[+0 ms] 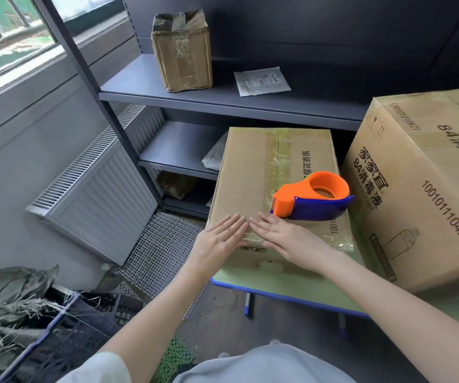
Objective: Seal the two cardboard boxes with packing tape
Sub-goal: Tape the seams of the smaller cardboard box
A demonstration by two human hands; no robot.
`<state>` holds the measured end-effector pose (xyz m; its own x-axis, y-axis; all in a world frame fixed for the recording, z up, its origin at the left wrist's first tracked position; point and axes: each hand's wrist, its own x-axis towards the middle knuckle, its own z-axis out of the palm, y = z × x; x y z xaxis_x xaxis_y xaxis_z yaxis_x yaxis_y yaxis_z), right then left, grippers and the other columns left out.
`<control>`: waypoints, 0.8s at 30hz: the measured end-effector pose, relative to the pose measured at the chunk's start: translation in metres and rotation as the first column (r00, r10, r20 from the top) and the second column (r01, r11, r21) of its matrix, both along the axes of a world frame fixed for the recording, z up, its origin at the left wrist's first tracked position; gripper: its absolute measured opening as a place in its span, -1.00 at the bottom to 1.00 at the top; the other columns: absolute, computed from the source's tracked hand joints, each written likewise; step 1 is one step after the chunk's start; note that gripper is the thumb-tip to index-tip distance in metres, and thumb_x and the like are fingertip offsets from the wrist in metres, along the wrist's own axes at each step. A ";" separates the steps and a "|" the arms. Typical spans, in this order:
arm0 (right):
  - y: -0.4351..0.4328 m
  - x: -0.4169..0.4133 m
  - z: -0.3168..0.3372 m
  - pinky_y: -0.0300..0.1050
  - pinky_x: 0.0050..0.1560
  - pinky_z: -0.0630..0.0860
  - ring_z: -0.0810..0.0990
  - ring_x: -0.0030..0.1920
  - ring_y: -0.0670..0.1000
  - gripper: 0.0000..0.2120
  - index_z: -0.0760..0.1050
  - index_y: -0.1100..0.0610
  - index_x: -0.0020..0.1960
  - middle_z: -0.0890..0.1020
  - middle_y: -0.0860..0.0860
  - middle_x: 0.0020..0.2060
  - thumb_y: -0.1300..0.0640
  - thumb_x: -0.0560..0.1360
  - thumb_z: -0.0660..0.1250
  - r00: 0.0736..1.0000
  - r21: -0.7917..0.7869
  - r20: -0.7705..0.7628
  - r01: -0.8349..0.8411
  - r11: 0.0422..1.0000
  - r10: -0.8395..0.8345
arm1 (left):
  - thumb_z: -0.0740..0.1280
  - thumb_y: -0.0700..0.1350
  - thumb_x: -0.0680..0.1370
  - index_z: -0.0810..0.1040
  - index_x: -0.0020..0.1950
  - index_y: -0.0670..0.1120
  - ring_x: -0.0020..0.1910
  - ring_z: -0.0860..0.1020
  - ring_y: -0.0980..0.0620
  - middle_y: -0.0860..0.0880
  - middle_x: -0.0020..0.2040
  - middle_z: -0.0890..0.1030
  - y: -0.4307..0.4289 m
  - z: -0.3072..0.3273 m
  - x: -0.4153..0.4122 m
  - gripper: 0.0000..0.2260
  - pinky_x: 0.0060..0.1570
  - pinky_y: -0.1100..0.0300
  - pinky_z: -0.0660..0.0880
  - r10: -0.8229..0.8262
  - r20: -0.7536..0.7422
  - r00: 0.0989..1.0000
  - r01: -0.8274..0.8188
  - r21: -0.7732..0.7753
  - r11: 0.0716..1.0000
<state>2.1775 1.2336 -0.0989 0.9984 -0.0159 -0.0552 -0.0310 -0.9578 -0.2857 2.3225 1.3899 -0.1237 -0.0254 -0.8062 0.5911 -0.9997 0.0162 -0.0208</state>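
Observation:
A flat cardboard box [253, 172] lies on a small green table [278, 283], with clear tape along its top seam and over its near edge. My left hand [220, 241] and my right hand [283, 233] rest flat, fingers together, on the box's near edge, fingertips almost touching. Neither hand holds anything. An orange and blue tape dispenser [314, 196] sits on the box top, just beyond my right hand. A larger printed cardboard box [422, 189] stands to the right on the same table, leaning against the first one.
A dark metal shelf unit [222, 98] behind holds a small taped carton [182, 51] and a white packet [261, 81]. A radiator panel [98, 194] leans at left, wire mesh [162, 250] lies on the floor, and a dark crate [57, 327] with straw sits near left.

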 end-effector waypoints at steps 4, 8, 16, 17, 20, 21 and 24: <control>0.006 -0.003 -0.003 -0.26 0.44 -0.19 0.03 0.50 0.03 -0.55 0.13 0.14 0.48 0.15 0.00 0.48 0.15 0.62 0.11 0.998 -0.015 0.068 0.018 1.000 -0.017 | 0.47 -0.12 0.43 0.62 0.13 -0.26 0.15 0.58 -0.05 -0.14 0.13 0.62 0.000 -0.003 -0.005 -0.67 0.13 0.02 0.54 0.047 -0.065 0.997 -0.044 0.044 0.998; 0.000 -0.003 -0.002 -0.41 0.36 -0.26 -0.08 0.48 -0.10 -0.53 0.10 0.15 0.48 0.12 -0.02 0.48 0.09 0.62 0.10 0.998 0.035 0.058 0.019 0.999 -0.021 | 0.49 -0.04 0.42 0.61 0.11 -0.30 0.12 0.60 -0.07 -0.19 0.11 0.63 -0.010 0.004 -0.018 -0.60 0.12 0.02 0.54 0.097 -0.125 0.987 -0.087 0.082 0.993; -0.026 -0.055 0.004 -0.31 0.39 0.05 -0.10 0.44 -0.26 -0.56 0.11 -0.01 0.49 0.03 -0.25 0.41 0.05 0.63 0.07 0.999 0.008 0.018 0.048 0.999 -0.048 | 0.53 -0.04 0.37 0.64 0.06 -0.27 0.07 0.62 -0.06 -0.15 0.05 0.65 -0.029 0.005 -0.041 -0.61 0.04 0.03 0.57 0.068 -0.094 0.993 -0.066 0.026 0.997; -0.028 -0.062 0.004 -0.29 0.39 0.08 -0.08 0.44 -0.25 -0.57 0.13 -0.02 0.48 0.06 -0.26 0.40 0.05 0.62 0.08 0.998 0.017 0.024 0.064 0.998 -0.064 | 0.52 -0.04 0.38 0.64 0.07 -0.26 0.08 0.62 -0.06 -0.14 0.06 0.65 -0.029 0.004 -0.042 -0.62 0.06 0.02 0.57 0.055 -0.101 0.993 -0.054 0.013 0.998; -0.030 -0.072 0.003 -0.27 0.39 0.08 0.00 0.43 -0.18 -0.59 0.23 -0.01 0.44 0.18 -0.23 0.38 0.12 0.60 0.16 0.991 0.069 0.068 0.112 0.991 -0.116 | 0.51 -0.10 0.38 0.65 0.06 -0.25 0.08 0.62 -0.07 -0.12 0.06 0.66 -0.032 0.001 -0.042 -0.68 0.08 -0.02 0.56 -0.004 -0.102 0.995 0.002 -0.018 1.000; -0.030 -0.072 0.002 -0.28 0.38 0.06 0.02 0.42 -0.16 -0.58 0.26 0.00 0.42 0.22 -0.20 0.38 0.17 0.59 0.18 0.988 0.077 0.085 0.122 0.990 -0.128 | 0.51 -0.12 0.38 0.66 0.04 -0.24 0.07 0.62 -0.07 -0.12 0.04 0.66 -0.033 0.001 -0.043 -0.70 0.06 -0.03 0.56 -0.013 -0.107 0.994 0.010 -0.030 0.999; -0.026 -0.071 -0.004 -0.30 0.38 -0.03 0.09 0.45 -0.11 -0.52 0.28 0.00 0.42 0.29 -0.15 0.39 0.29 0.55 0.21 0.984 0.063 0.097 0.147 0.987 -0.152 | 0.52 -0.15 0.37 0.67 0.03 -0.24 0.07 0.62 -0.09 -0.12 0.04 0.66 -0.034 -0.002 -0.048 -0.72 0.05 -0.06 0.57 -0.008 -0.140 0.990 0.004 -0.030 1.000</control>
